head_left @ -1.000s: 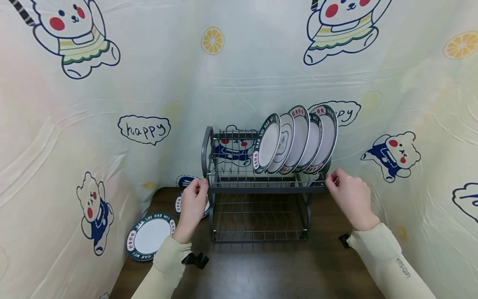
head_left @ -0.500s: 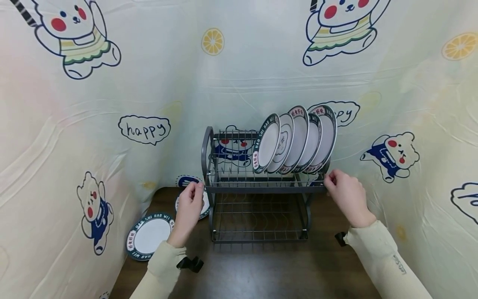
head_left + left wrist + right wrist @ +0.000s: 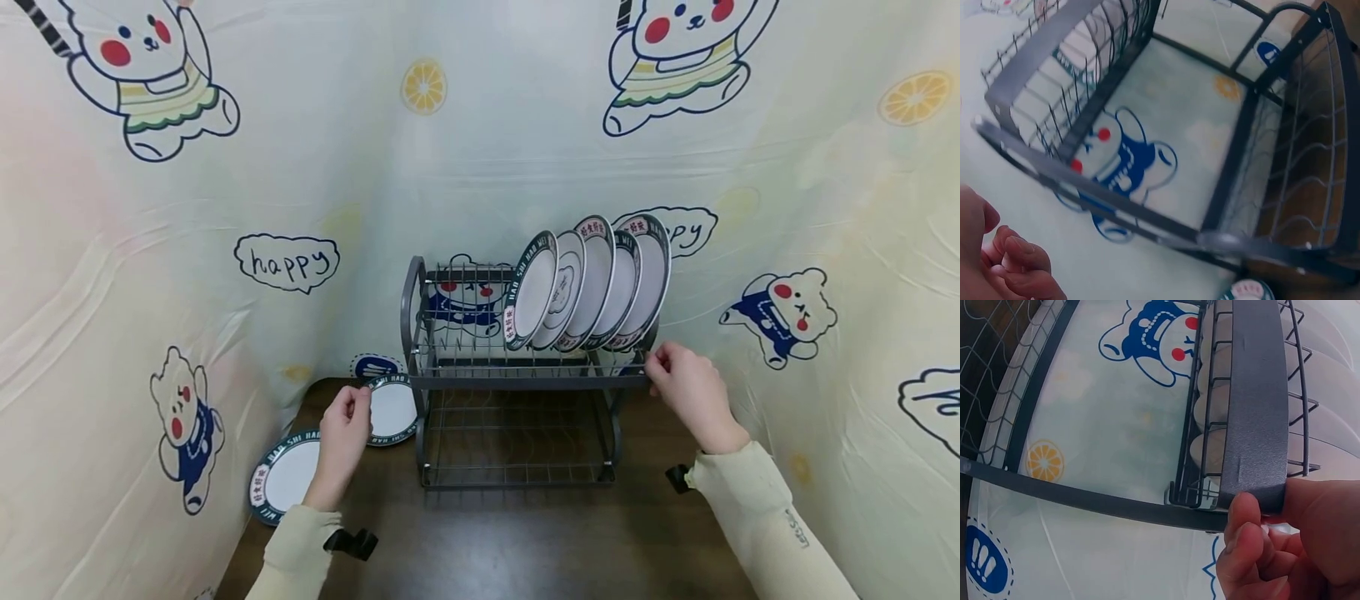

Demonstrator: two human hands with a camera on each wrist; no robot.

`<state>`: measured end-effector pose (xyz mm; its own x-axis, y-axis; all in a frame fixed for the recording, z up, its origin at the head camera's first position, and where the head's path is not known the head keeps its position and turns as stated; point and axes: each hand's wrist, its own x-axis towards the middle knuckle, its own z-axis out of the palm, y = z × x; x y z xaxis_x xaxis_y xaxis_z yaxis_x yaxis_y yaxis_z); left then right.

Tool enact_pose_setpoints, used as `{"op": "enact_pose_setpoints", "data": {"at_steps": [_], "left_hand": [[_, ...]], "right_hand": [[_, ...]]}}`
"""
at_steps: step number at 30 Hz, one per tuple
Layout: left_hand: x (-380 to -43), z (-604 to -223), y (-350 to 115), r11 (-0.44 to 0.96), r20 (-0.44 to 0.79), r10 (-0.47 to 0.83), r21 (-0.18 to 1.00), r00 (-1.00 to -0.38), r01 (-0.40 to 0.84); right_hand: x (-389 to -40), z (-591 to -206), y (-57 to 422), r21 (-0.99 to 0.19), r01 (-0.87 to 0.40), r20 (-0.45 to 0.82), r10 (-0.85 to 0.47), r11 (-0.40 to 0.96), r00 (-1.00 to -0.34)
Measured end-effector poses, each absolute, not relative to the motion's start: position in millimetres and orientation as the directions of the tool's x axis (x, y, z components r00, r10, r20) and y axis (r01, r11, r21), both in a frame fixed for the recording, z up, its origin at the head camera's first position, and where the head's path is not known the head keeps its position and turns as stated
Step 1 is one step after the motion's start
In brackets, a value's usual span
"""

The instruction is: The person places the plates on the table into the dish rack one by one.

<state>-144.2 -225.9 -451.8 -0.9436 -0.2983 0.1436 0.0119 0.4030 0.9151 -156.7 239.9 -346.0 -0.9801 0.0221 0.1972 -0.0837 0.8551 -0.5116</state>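
A dark grey two-tier dish rack stands on the table with several white, green-rimmed plates upright in the right part of its upper tier. My right hand pinches the rack's upper right front corner; in the right wrist view its thumb and fingers close on the grey bar. Left of the rack, my left hand hovers with fingers loosely curled and nothing in them, apart from the frame in the left wrist view. Two more plates lie there: a nearer one and a farther one, each partly covered by the hand.
Under the rack is a dark brown table. A pale cloth printed with cartoon bears and orange slices hangs behind and along both sides. The rack's lower tier is made of bare wires.
My left hand has left the rack's left front corner, moving left and toward me over the plates. The right hand keeps its grip on the right corner.
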Motion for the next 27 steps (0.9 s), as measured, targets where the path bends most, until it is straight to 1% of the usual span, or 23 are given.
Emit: {"op": "enact_pose_setpoints", "data": {"at_steps": [7, 11, 16, 18, 23, 27], "left_hand": [[-140.0, -477.5, -247.1, 0.404, 0.088, -0.377, 0.912, -0.922, -0.078], [-140.8, -492.2, -259.6, 0.392, 0.048, -0.393, 0.912, -0.918, -0.12], [-139.0, -511.5, -276.4, 0.427, -0.004, -0.423, 0.881, -0.906, -0.204], [-136.5, -519.4, -284.1, 0.419, -0.031, -0.446, 0.876, -0.894, -0.239], [-129.6, -535.2, -302.6, 0.313, -0.1, -0.518, 0.902, -0.849, -0.297], [-128.0, -545.0, -313.2, 0.307, -0.108, -0.572, 0.891, -0.813, -0.335]], "right_hand": [[-155.6, -347.6, 239.7, -0.509, -0.087, 0.18, 0.007, 0.856, -0.984], [-156.6, -346.8, 239.1, -0.516, -0.09, 0.178, 0.004, 0.852, -0.984], [-157.4, -345.4, 237.3, -0.524, -0.083, 0.171, 0.009, 0.848, -0.985], [-157.7, -345.9, 237.1, -0.525, -0.079, 0.166, 0.012, 0.847, -0.986], [-158.3, -347.9, 237.7, -0.53, -0.08, 0.168, 0.012, 0.844, -0.986], [-158.3, -347.9, 239.3, -0.536, -0.083, 0.172, 0.012, 0.84, -0.985]]}}
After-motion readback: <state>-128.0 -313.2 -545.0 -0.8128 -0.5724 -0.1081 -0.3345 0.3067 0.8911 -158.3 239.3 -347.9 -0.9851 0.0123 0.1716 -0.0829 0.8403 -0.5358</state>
